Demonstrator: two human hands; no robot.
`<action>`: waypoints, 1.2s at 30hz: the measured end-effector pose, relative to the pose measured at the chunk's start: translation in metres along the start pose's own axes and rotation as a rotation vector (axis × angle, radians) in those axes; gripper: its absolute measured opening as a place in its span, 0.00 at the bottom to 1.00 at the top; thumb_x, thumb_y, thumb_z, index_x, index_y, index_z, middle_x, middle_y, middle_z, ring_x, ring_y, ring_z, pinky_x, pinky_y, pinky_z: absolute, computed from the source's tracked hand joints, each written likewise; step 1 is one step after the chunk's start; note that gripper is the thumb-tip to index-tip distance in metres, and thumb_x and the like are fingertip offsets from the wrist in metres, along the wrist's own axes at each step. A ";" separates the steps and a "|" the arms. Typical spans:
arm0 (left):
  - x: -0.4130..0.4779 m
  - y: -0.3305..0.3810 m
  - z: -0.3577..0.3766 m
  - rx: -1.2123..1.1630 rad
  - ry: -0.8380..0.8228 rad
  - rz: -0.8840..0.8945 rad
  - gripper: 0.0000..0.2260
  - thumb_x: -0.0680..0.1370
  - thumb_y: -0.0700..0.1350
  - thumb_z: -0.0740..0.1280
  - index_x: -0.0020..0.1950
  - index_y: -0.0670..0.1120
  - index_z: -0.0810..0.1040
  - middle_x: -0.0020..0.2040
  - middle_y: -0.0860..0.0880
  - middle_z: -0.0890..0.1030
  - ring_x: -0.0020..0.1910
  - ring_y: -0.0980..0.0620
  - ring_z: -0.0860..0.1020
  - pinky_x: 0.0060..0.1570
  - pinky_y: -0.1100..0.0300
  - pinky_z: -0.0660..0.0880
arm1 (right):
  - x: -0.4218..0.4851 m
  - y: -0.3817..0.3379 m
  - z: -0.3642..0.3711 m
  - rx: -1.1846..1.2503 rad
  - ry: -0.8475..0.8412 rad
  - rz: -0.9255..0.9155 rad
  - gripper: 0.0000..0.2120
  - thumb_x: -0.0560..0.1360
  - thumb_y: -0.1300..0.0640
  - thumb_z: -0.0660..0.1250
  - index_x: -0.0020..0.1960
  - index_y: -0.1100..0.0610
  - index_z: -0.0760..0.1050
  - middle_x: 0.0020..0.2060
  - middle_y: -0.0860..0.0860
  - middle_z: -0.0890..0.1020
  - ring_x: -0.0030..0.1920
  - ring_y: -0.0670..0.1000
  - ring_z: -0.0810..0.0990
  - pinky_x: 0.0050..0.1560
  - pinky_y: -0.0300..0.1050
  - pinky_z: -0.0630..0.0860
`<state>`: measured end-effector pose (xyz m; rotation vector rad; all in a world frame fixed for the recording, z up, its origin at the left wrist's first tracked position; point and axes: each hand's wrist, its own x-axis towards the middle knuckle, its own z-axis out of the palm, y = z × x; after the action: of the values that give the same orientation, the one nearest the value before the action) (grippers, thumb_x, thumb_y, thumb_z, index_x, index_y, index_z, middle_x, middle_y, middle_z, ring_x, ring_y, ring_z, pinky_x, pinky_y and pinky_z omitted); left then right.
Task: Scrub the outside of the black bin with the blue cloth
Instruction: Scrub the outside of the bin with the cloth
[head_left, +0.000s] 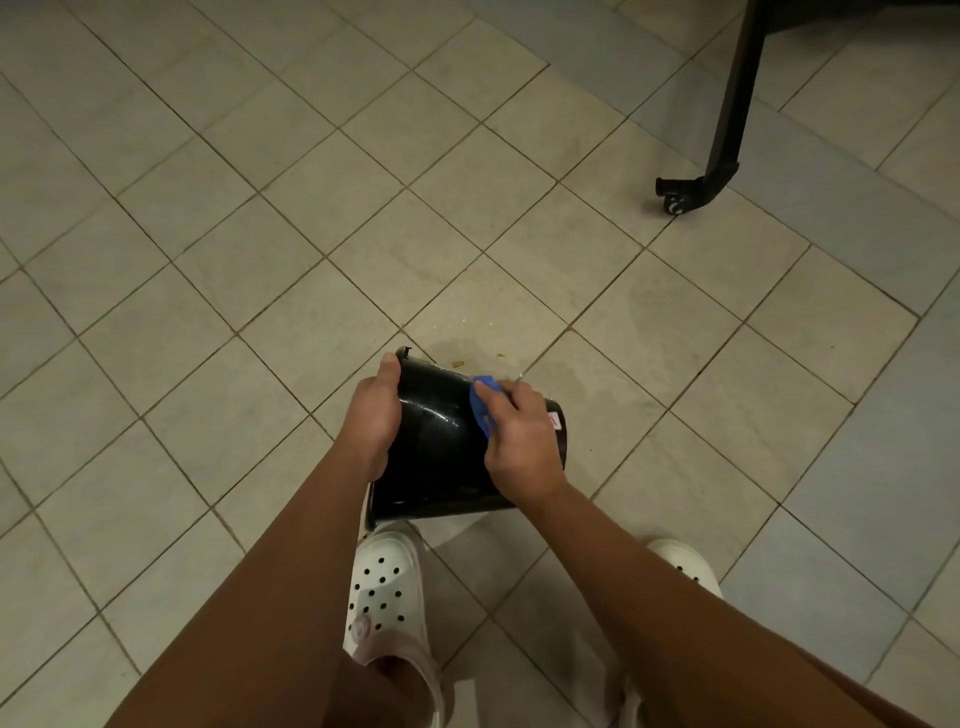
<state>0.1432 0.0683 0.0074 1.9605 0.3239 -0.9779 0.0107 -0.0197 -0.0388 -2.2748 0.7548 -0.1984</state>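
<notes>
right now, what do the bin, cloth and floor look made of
The bin looks like glossy black plastic, given bright glints on its curved wall. The cloth seems soft blue fabric, bunched in the right hand. The floor is matte beige tile with grout lines.

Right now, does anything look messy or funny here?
Yes: small brownish crumbs and a faint wet-looking patch mark the beige tiled floor just beyond the glossy black plastic bin, which is tipped sideways.

Head view, steeply downward, close.
</notes>
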 end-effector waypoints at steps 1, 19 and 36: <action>0.001 0.000 -0.001 -0.005 -0.004 0.001 0.24 0.83 0.62 0.52 0.61 0.45 0.75 0.53 0.40 0.80 0.53 0.41 0.79 0.57 0.45 0.75 | 0.003 0.004 -0.001 0.009 -0.018 -0.075 0.21 0.73 0.64 0.65 0.66 0.60 0.71 0.59 0.59 0.74 0.59 0.58 0.72 0.61 0.47 0.70; 0.002 0.005 0.001 -0.010 0.013 0.058 0.26 0.81 0.64 0.53 0.66 0.46 0.73 0.57 0.42 0.79 0.56 0.42 0.78 0.61 0.42 0.73 | 0.003 0.026 -0.006 0.032 0.080 0.154 0.23 0.75 0.63 0.59 0.70 0.59 0.66 0.61 0.59 0.70 0.61 0.58 0.69 0.64 0.47 0.69; 0.005 0.002 0.001 -0.068 0.047 0.046 0.26 0.81 0.64 0.53 0.67 0.47 0.71 0.58 0.42 0.78 0.58 0.42 0.77 0.64 0.40 0.71 | -0.004 0.032 -0.008 0.086 0.141 0.439 0.27 0.75 0.66 0.62 0.72 0.57 0.61 0.65 0.58 0.66 0.64 0.56 0.67 0.66 0.47 0.67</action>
<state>0.1468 0.0657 0.0046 1.9233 0.3334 -0.8815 -0.0102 -0.0399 -0.0546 -1.9726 1.2702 -0.1799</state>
